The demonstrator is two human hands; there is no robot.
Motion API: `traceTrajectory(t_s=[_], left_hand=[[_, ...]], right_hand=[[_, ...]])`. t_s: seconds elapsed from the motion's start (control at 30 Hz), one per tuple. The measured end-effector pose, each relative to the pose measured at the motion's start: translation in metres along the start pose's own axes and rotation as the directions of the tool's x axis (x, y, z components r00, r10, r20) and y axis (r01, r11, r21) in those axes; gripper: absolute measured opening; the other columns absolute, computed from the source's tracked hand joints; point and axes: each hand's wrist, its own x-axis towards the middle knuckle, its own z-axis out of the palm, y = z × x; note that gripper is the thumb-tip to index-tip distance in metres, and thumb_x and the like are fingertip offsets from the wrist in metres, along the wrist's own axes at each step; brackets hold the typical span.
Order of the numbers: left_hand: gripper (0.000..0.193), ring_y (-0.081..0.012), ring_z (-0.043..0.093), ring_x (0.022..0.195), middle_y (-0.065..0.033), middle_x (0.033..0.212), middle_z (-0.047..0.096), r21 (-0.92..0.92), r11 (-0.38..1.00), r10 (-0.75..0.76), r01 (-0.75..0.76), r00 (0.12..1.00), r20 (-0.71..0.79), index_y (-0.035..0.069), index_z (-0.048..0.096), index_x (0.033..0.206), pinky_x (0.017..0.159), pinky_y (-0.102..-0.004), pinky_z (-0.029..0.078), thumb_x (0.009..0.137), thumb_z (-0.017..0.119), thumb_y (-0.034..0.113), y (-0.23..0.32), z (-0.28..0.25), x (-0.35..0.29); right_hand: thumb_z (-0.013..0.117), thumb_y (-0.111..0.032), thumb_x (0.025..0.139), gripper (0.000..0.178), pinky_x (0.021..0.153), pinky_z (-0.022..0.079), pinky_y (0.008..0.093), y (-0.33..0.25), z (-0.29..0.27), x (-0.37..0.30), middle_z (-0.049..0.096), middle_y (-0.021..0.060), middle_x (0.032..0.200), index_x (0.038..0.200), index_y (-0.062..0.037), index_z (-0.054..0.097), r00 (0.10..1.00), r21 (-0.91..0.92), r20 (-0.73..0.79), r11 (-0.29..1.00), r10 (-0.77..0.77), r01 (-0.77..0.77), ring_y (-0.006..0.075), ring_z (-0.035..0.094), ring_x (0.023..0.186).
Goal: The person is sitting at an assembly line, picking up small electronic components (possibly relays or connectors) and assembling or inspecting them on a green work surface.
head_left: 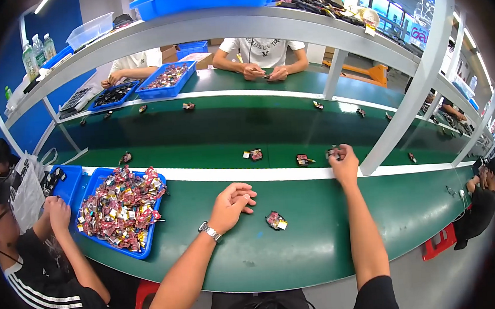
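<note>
A dark packet (pixel 333 152) sits in the right hand (pixel 345 162).

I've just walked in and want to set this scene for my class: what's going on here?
A person at a green table pinches a small, blurred item in the right hand, at the belt. The left hand hovers over the table with nothing visible in it. One packet lies between the forearms; a heaped blue tray sits to the left. Across the belt, a co-worker handles something small and dark.
</note>
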Motion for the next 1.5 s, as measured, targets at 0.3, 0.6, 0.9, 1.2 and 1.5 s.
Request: traceTrajectory(t_s=[0.3, 0.6, 0.9, 1.2, 1.5], left_hand=[[0.034, -0.0185, 0.063, 0.097, -0.0147, 0.114, 0.064, -0.267, 0.953, -0.104, 0.141, 0.983, 0.149, -0.001, 0.053, 0.125, 0.08, -0.0323, 0.053, 0.102, 0.046, 0.023, -0.002, -0.019, 0.005], [0.037, -0.0165, 0.062, 0.098, -0.0089, 0.111, 0.064, -0.231, 0.957, -0.118, 0.176, 0.962, 0.245, -0.002, 0.056, 0.126, 0.085, -0.0332, 0.053, 0.101, 0.05, 0.024, 0.0, -0.037, -0.003], [0.036, -0.0153, 0.062, 0.104, -0.0089, 0.119, 0.059, -0.246, 0.962, -0.051, 0.12, 0.962, 0.269, 0.001, 0.05, 0.132, 0.085, -0.0318, 0.058, 0.097, 0.051, 0.01, -0.008, -0.006, 0.005], [0.025, -0.0206, 0.061, 0.111, -0.0139, 0.125, 0.057, -0.307, 0.941, -0.057, 0.142, 0.961, 0.27, 0.004, 0.046, 0.121, 0.093, -0.0372, 0.055, 0.097, 0.051, 0.005, -0.007, -0.03, 0.001], [0.043, -0.0153, 0.06, 0.108, -0.011, 0.123, 0.058, -0.313, 0.945, 0.033, 0.099, 0.92, 0.39, -0.001, 0.047, 0.131, 0.091, -0.0313, 0.053, 0.089, 0.056, -0.002, -0.014, -0.007, 0.01]], right_hand=[[0.075, -0.009, 0.073, 0.056, 0.091, 0.047, 0.0348, -0.155, 0.004, -0.112, 0.062, 0.0079, 0.119, 0.125, -0.0082, 0.056, 0.694, 0.548, 0.455, 0.79, -0.558, 0.276, 0.0222, 0.057, 0.109], [0.068, 0.002, 0.076, 0.054, 0.099, 0.044, 0.0382, -0.164, 0.023, -0.133, 0.057, 0.0116, 0.12, 0.127, -0.0095, 0.057, 0.565, 0.532, 0.543, 0.775, -0.621, 0.341, 0.0299, 0.053, 0.113], [0.073, 0.0, 0.065, 0.025, 0.093, 0.045, 0.0425, -0.15, 0.011, -0.14, 0.059, 0.0122, 0.121, 0.089, -0.0071, 0.067, 0.641, 0.447, 0.418, 0.76, -0.643, 0.472, 0.0332, 0.052, 0.115], [0.072, -0.005, 0.074, 0.019, 0.097, 0.045, 0.0411, -0.161, 0.037, -0.139, 0.058, 0.011, 0.122, 0.093, -0.0096, 0.071, 0.625, 0.43, 0.429, 0.756, -0.652, 0.494, 0.0326, 0.053, 0.115], [0.07, 0.0, 0.073, 0.015, 0.091, 0.047, 0.0408, -0.154, 0.019, -0.14, 0.059, 0.0149, 0.116, 0.087, -0.0039, 0.068, 0.696, 0.353, 0.376, 0.789, -0.611, 0.502, 0.0331, 0.055, 0.111]])
